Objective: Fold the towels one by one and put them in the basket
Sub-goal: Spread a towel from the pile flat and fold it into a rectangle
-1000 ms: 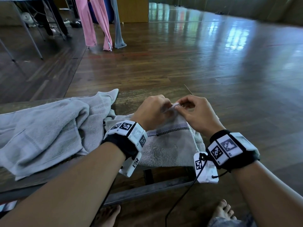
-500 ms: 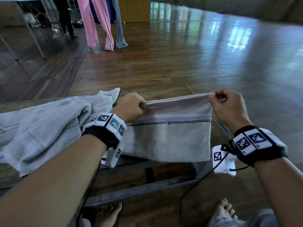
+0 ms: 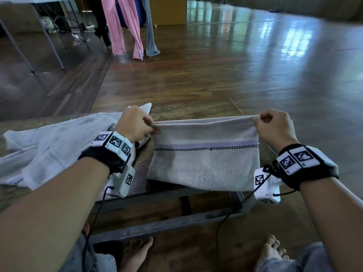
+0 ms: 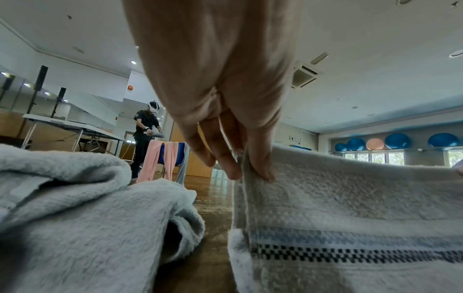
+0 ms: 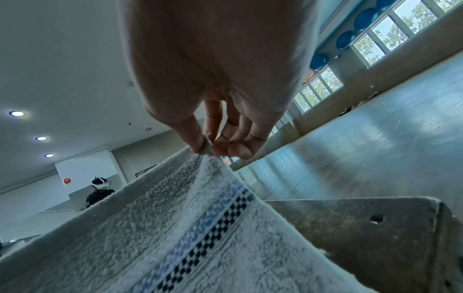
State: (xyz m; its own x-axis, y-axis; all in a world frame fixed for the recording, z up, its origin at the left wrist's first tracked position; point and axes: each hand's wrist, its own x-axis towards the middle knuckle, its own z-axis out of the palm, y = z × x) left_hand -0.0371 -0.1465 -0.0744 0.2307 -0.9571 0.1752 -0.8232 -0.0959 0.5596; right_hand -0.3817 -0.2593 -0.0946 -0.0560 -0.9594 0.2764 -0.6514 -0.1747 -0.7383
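Note:
A small grey towel (image 3: 204, 165) with a blue band and a black checked stripe hangs stretched between my two hands over the wooden table (image 3: 172, 112). My left hand (image 3: 152, 128) pinches its upper left corner; in the left wrist view the fingertips (image 4: 260, 168) clamp the hem of the towel (image 4: 350, 198). My right hand (image 3: 257, 119) pinches the upper right corner, seen close in the right wrist view where the thumb and fingers (image 5: 200, 144) nip the towel (image 5: 175, 228). The towel's lower edge rests near the table's front edge. No basket is in view.
A crumpled pale grey towel (image 3: 55, 146) lies on the table to the left, also in the left wrist view (image 4: 87, 208). Farther back, pink and grey towels (image 3: 127, 26) hang on a rack, a folding table (image 3: 29, 8) stands left, and another person (image 4: 145, 134) stands by the rack.
My hands, which were together at the towel's top edge a second ago, have moved apart to the two corners, spreading the striped towel taut between them.

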